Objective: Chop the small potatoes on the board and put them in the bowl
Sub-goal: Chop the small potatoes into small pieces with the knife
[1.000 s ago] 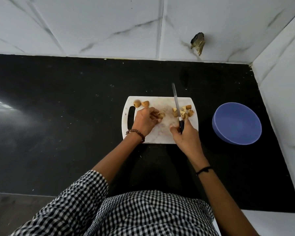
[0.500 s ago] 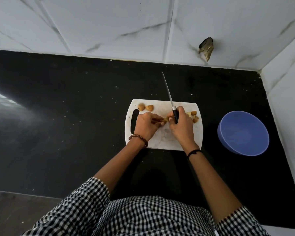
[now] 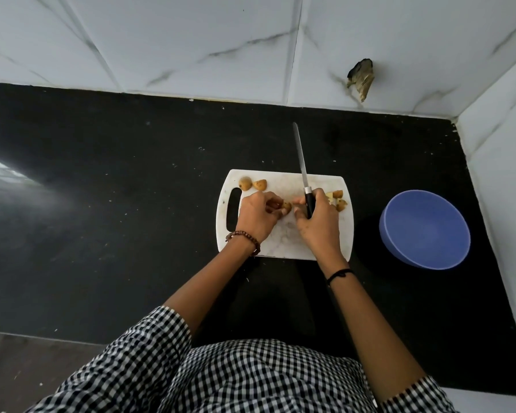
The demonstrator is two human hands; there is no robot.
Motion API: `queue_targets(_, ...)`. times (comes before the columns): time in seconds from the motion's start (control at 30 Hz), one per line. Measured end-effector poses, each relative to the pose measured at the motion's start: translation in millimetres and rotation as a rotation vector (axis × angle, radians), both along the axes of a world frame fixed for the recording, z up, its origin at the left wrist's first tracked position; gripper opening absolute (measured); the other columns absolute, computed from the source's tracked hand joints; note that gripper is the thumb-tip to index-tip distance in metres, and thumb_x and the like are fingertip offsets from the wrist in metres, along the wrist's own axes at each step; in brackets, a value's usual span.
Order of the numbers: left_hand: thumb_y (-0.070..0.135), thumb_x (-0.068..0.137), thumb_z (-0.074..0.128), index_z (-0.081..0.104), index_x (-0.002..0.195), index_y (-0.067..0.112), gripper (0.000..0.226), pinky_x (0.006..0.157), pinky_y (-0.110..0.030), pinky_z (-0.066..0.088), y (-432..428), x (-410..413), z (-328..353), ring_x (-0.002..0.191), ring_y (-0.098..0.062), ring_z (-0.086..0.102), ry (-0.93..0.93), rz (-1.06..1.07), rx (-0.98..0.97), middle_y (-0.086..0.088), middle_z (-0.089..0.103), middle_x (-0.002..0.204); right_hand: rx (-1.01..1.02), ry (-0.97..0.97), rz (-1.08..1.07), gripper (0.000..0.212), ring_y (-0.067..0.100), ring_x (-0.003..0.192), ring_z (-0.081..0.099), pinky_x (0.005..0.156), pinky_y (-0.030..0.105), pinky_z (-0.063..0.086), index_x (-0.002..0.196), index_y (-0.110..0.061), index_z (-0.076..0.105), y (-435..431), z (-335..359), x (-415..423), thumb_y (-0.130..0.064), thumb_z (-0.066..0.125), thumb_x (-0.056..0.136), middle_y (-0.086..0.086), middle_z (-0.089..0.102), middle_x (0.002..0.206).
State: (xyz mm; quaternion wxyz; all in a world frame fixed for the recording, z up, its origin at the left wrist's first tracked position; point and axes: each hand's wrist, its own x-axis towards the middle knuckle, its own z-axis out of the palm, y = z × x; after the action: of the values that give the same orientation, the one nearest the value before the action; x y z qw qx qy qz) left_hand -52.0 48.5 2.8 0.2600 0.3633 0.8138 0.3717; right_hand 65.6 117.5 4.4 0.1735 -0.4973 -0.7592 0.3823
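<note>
Half done chopping. Pinched potato (image 3: 286, 206) on board (image 3: 283, 245) in left hand (image 3: 258, 217); gripped knife (image 3: 303, 165) in right hand (image 3: 319, 225), blade pointed away. Put nothing yet in bowl (image 3: 423, 231), right of board. Risked nicking left fingertips (image 3: 271, 201) crowded against knife.

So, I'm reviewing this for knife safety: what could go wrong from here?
1. The left hand pinches a small potato piece right beside the right hand, which grips the knife; a slip might nick fingers.
2. The chopped pieces lie by the board's right edge, beside that hand; a nudge could push them onto the counter, short of the bowl.
</note>
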Motion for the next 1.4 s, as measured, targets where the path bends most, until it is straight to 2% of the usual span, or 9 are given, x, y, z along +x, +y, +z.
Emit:
queue_targets(0.13, 0.015, 0.079, 0.077, 0.070, 0.100, 0.011, 0.022, 0.072, -0.008, 0.048, 0.4, -1.0, -0.3, 0.081, -0.005, 0.064, -0.030, 0.009, -0.003, 0.001, 0.070, 0.089, -0.021, 0.005, 0.049, 0.024, 0.017, 0.094, 0.061, 0.084, 0.036, 0.053, 0.111, -0.015, 0.052, -4.2, -0.8, 1.6, -0.014, 0.066, 0.092, -0.002, 0.062, 0.098)
queue_targets(0.43, 0.016, 0.079, 0.077, 0.072, 0.093, 0.010, 0.016, 0.077, -0.013, 0.051, 6.6, -0.5, 2.9, 0.081, -0.007, 0.066, -0.089, 0.106, -0.002, -0.001, 0.071, 0.086, -0.003, -0.033, 0.107, 0.021, 0.017, 0.094, 0.061, 0.078, 0.029, 0.050, 0.109, -0.016, 0.050, 3.3, 2.6, -4.3, -0.011, 0.063, 0.094, -0.006, 0.061, 0.097)
queue_targets(0.57, 0.018, 0.079, 0.077, 0.073, 0.092, 0.009, 0.017, 0.069, -0.006, 0.049, 3.8, -0.5, 5.6, 0.079, -0.005, 0.065, -0.112, 0.109, 0.013, 0.000, 0.071, 0.085, 0.008, 0.010, 0.033, 0.019, 0.014, 0.091, 0.060, 0.082, 0.034, 0.053, 0.109, -0.015, 0.053, -8.1, 0.3, 2.6, -0.025, 0.062, 0.096, -0.005, 0.061, 0.095)
queue_targets(0.63, 0.017, 0.080, 0.076, 0.073, 0.093, 0.008, 0.016, 0.067, -0.003, 0.047, 2.7, -0.5, 7.9, 0.077, -0.004, 0.064, -0.110, 0.108, 0.020, 0.000, 0.071, 0.085, -0.028, 0.022, 0.005, 0.031, 0.015, 0.095, 0.062, 0.085, 0.035, 0.054, 0.113, -0.015, 0.054, -16.5, -0.6, 7.5, -0.040, 0.060, 0.096, -0.001, 0.065, 0.101)
queue_targets(0.73, 0.016, 0.081, 0.075, 0.074, 0.096, 0.007, 0.017, 0.069, -0.002, 0.047, 2.3, -1.8, 9.3, 0.077, 0.000, 0.061, -0.104, 0.092, 0.012, -0.001, 0.072, 0.089, -0.141, 0.057, -0.013, 0.043, 0.007, 0.085, 0.062, 0.074, 0.024, 0.050, 0.110, -0.018, 0.056, -29.6, 5.3, 17.9, -0.058, 0.052, 0.095, -0.005, 0.065, 0.092)
queue_targets(0.87, 0.017, 0.081, 0.074, 0.074, 0.099, 0.008, 0.020, 0.075, -0.005, 0.046, 2.3, -3.5, 9.5, 0.083, 0.000, 0.061, -0.113, 0.077, -0.009, 0.001, 0.072, 0.094, -0.179, 0.000, -0.001, 0.045, 0.005, 0.077, 0.061, 0.062, 0.016, 0.042, 0.106, -0.018, 0.057, -42.7, 9.3, 29.6, -0.058, 0.038, 0.101, -0.004, 0.064, 0.084)
queue_targets(1.0, 0.014, 0.080, 0.075, 0.075, 0.095, 0.007, 0.017, 0.080, -0.009, 0.048, 2.3, -1.8, 8.7, 0.084, -0.002, 0.062, -0.133, 0.114, 0.017, -0.001, 0.073, 0.094, -0.175, -0.078, 0.030, 0.035, 0.009, 0.071, 0.060, 0.055, 0.020, 0.041, 0.103, -0.021, 0.052, -46.0, 15.0, 37.1, -0.051, 0.035, 0.104, 0.000, 0.062, 0.078)
queue_targets(1.13, 0.012, 0.081, 0.074, 0.075, 0.096, 0.007, 0.016, 0.073, -0.003, 0.045, 1.0, -0.7, 9.6, 0.085, -0.002, 0.063, -0.126, 0.113, 0.020, -0.002, 0.073, 0.095, -0.170, -0.147, 0.050, 0.038, 0.015, 0.069, 0.061, 0.055, 0.028, 0.044, 0.101, -0.019, 0.050, -47.8, 18.1, 40.2, -0.053, 0.031, 0.103, 0.004, 0.062, 0.077)
queue_targets(1.4, 0.006, 0.082, 0.072, 0.075, 0.094, 0.005, 0.013, 0.080, -0.012, 0.048, 1.2, 1.4, 11.5, 0.085, -0.006, 0.064, -0.094, 0.101, 0.023, -0.004, 0.073, 0.093, -0.143, -0.255, 0.103, 0.042, 0.024, 0.076, 0.062, 0.070, 0.045, 0.054, 0.105, -0.015, 0.049, -56.3, 18.4, 35.8, -0.050, 0.026, 0.105, 0.005, 0.060, 0.081)
